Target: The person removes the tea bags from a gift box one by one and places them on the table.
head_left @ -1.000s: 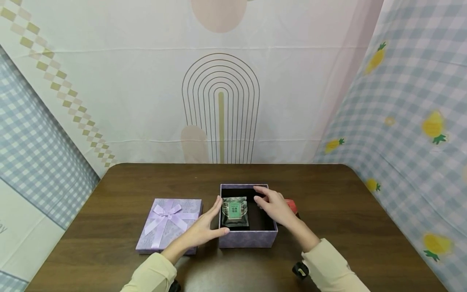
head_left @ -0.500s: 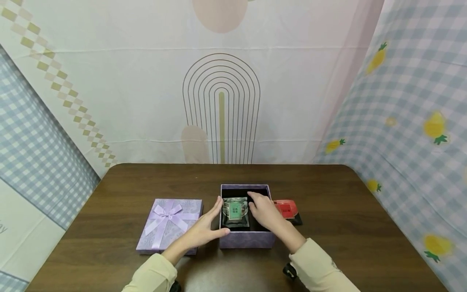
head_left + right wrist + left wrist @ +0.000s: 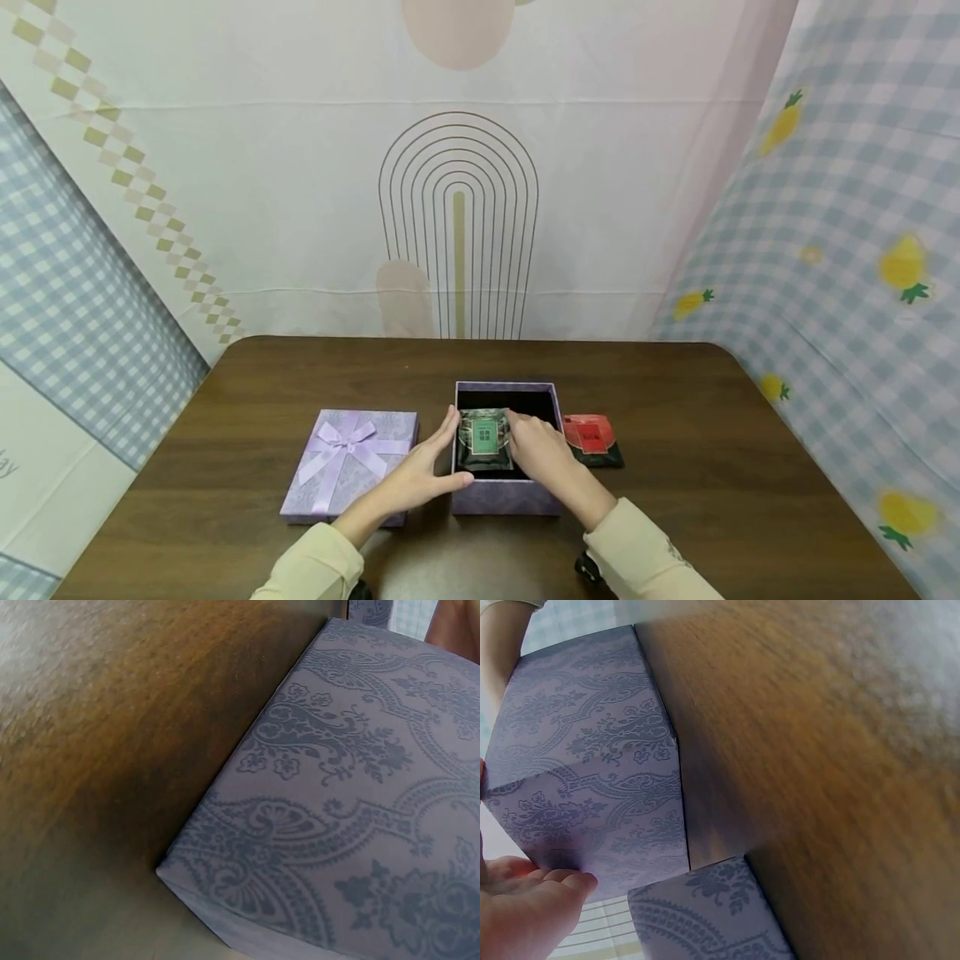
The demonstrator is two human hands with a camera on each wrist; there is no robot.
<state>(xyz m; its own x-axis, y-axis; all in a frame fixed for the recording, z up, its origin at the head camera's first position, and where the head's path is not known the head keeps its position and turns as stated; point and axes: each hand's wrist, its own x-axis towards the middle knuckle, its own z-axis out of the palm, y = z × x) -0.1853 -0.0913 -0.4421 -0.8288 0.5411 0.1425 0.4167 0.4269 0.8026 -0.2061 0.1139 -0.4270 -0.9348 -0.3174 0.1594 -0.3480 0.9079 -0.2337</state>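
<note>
An open purple patterned box (image 3: 506, 498) with a dark inside stands mid-table. Inside, at its left, lies a dark sachet with a green label (image 3: 484, 438). My left hand (image 3: 420, 472) steadies the box, its straight fingers along the left wall and its thumb at the near left corner. In the left wrist view its fingertips (image 3: 574, 881) touch the patterned wall. My right hand (image 3: 542, 446) reaches into the box and pinches the sachet's right edge with curled fingers; the tips are partly hidden. The right wrist view shows mainly the box wall (image 3: 330, 780).
A purple lid with a ribbon bow (image 3: 348, 462) lies left of the box, near my left forearm. A sachet with a red label (image 3: 592, 439) lies against the box's right side. Brown wooden table (image 3: 675, 400) surrounds them, and a printed cloth (image 3: 300, 208) hangs behind.
My right hand has moved left and down inside the box, from its right wall to the green-labelled sachet, and now grips its edge. The red-labelled sachet has come into fuller view. My left hand stays put.
</note>
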